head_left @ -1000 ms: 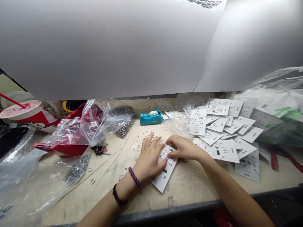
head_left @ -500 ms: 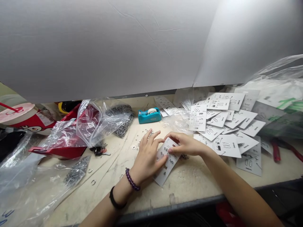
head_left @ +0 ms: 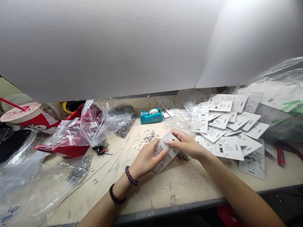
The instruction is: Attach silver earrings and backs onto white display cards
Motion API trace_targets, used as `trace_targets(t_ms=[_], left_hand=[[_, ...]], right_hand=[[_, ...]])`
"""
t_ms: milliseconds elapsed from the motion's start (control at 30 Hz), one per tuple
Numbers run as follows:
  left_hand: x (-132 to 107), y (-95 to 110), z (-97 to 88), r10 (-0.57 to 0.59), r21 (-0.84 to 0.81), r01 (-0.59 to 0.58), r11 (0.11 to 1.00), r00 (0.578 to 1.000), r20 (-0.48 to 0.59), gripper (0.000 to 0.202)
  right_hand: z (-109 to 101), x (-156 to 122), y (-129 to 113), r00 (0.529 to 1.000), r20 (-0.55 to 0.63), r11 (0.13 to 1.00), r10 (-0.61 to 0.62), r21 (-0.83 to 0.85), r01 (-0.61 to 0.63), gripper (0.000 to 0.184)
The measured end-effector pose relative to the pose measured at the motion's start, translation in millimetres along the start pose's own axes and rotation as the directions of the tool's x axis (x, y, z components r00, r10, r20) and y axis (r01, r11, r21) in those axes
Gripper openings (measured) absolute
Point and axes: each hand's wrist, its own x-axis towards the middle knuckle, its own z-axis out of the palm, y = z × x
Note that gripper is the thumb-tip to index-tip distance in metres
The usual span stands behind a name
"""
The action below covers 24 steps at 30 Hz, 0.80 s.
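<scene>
Between my hands is a white earring card (head_left: 165,162) with several small metal earrings on its face, held tilted above the table. My left hand (head_left: 149,155) grips its left edge, thumb on the front and fingers behind. At the upper right edge, my right hand (head_left: 186,143) pinches the card with its thumb over the face. Loose tiny metal pieces (head_left: 150,136) lie scattered just beyond my left hand. A second heap of small metal parts (head_left: 183,155) sits under my right hand, partly hidden.
A pile of filled white cards (head_left: 228,148) spreads to the right, near red-handled pliers (head_left: 281,154). A teal tape dispenser (head_left: 151,116) stands behind my hands. On the left are plastic bags of metal parts (head_left: 127,126), a red scoop (head_left: 63,151), keys (head_left: 101,149) and a red cup (head_left: 30,118).
My left hand's spread fingers have closed behind the card's left edge. The card has come up and tilted, uncovering more of the loose metal pieces. My right hand keeps its pinch.
</scene>
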Motion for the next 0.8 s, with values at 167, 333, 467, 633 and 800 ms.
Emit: trace_targets(t_ms=[167,333,467,633,800], left_hand=[[1.1,-1.5,0.6,-0.013,-0.046,0.014,0.999,1.0,0.017,0.029],[1.3,-1.0,0.1,-0.016,-0.086,0.019,0.996,0.999,0.029,0.028],[2.5,-2.7,2.2,-0.027,-0.049,0.027,0.998,1.0,-0.007,0.026],[1.9,-2.7,6.3,-0.073,-0.042,0.071,0.997,0.996,-0.058,0.025],[0.7,0.0,8.6,-0.052,-0.025,0.05,0.998,0.994,-0.093,0.025]], right_hand=[[-1.7,0.4,-1.1,0.999,0.039,0.999,0.035,-0.025,-0.034,0.027],[-3.1,-0.9,-3.3,0.997,0.07,0.996,0.036,-0.087,-0.03,0.023],[-1.7,-1.2,-3.5,0.998,0.051,0.986,0.029,-0.163,-0.02,0.022],[4.8,0.2,-1.4,1.0,-0.008,0.987,-0.008,-0.16,0.006,0.018],[8.2,-2.4,-0.5,0.996,-0.057,0.982,-0.07,-0.178,0.059,0.015]])
